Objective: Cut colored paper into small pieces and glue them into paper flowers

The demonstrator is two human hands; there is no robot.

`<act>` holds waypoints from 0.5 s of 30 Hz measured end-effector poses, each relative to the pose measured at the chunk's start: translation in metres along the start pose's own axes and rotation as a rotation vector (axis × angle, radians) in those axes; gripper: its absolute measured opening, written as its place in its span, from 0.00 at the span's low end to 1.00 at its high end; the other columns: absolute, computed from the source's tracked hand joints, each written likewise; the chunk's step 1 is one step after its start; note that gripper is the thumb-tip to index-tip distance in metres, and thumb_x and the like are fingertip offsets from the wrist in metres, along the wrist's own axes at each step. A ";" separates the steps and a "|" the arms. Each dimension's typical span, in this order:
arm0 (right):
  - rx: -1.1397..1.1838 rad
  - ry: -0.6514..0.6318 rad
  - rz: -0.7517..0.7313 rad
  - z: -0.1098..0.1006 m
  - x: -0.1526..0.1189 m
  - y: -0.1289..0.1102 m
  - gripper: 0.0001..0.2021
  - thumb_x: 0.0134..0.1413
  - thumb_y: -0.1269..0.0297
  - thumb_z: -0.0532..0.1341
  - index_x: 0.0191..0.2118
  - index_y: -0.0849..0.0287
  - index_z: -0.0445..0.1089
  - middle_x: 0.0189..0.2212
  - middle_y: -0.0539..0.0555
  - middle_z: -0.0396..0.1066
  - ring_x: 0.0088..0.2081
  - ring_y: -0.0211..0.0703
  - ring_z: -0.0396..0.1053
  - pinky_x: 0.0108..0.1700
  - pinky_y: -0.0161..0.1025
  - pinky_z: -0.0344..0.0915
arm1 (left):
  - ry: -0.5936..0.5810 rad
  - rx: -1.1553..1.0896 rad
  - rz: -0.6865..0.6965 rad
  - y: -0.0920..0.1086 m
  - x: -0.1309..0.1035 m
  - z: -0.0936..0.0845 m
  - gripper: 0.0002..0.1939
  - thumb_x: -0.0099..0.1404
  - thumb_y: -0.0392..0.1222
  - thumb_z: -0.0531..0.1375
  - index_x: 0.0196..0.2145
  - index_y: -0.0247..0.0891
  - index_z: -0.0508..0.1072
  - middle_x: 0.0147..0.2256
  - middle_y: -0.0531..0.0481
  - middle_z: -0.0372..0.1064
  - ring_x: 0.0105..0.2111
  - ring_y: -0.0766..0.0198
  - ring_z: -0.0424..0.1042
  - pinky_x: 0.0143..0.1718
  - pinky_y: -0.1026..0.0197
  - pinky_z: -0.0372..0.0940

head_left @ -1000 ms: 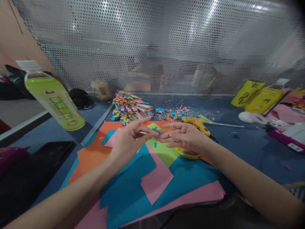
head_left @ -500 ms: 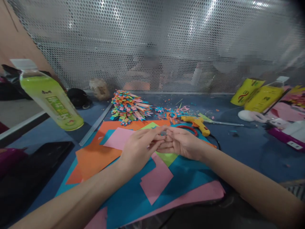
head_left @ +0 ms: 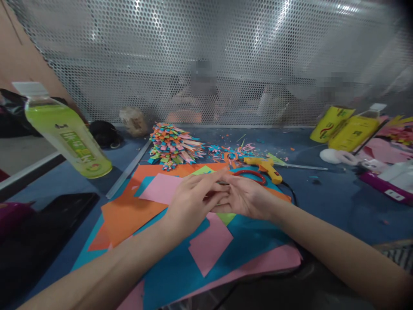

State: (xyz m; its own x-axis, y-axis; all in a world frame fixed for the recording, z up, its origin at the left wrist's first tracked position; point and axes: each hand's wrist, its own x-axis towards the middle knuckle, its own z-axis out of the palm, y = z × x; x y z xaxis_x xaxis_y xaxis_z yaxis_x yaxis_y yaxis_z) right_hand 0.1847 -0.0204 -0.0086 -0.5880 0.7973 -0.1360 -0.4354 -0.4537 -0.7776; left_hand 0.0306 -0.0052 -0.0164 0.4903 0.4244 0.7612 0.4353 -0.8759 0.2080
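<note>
My left hand [head_left: 189, 198] and my right hand [head_left: 253, 196] meet over the coloured paper, with their fingertips together. Both have bent fingers closed around something small, and the fingers hide most of it. A sliver of it looks dark between the fingertips, too little to name. Beneath the hands lie a pink paper piece [head_left: 210, 245] with a cut edge and a green sheet [head_left: 227, 218], on top of blue paper [head_left: 180, 275]. Just behind my right hand is a red curved handle [head_left: 258, 174], partly covered.
A cone of layered paper strips [head_left: 172, 145] stands behind, with paper scraps [head_left: 232, 151] beside it. A yellow glue gun [head_left: 266, 167] lies to the right. At left are a green drink bottle [head_left: 69, 133], a clear ruler [head_left: 129, 170] and a black phone [head_left: 69, 206].
My fingertips have drawn closer together, and the small thing between them shows less. The whole view has shifted slightly; the paper and tools have stayed in place.
</note>
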 end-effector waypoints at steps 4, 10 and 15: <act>-0.022 -0.087 0.000 -0.005 0.001 0.002 0.16 0.65 0.59 0.39 0.48 0.58 0.58 0.38 0.55 0.72 0.34 0.37 0.73 0.52 0.49 0.60 | -0.071 -0.035 -0.046 -0.001 0.001 -0.001 0.23 0.58 0.32 0.59 0.52 0.39 0.63 0.32 0.51 0.73 0.33 0.65 0.71 0.34 0.65 0.67; -0.011 -0.213 0.005 -0.005 -0.005 -0.001 0.21 0.60 0.47 0.44 0.46 0.59 0.60 0.37 0.55 0.71 0.38 0.42 0.72 0.53 0.50 0.58 | -0.047 -0.113 -0.031 -0.002 -0.001 -0.004 0.27 0.59 0.32 0.59 0.55 0.41 0.59 0.31 0.53 0.73 0.35 0.66 0.70 0.38 0.64 0.67; 0.064 -0.220 0.012 -0.002 -0.010 -0.004 0.22 0.62 0.50 0.40 0.48 0.59 0.60 0.38 0.55 0.70 0.38 0.43 0.71 0.54 0.53 0.55 | -0.012 -0.023 0.109 -0.004 -0.003 -0.008 0.24 0.61 0.34 0.57 0.55 0.38 0.59 0.30 0.49 0.74 0.35 0.62 0.69 0.36 0.62 0.67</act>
State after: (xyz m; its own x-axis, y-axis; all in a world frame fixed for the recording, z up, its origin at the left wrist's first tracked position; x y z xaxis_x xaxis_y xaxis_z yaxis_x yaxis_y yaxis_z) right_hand 0.1935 -0.0257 -0.0052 -0.7248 0.6889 -0.0027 -0.4656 -0.4928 -0.7351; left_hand 0.0208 -0.0047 -0.0149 0.5430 0.3286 0.7728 0.3614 -0.9221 0.1382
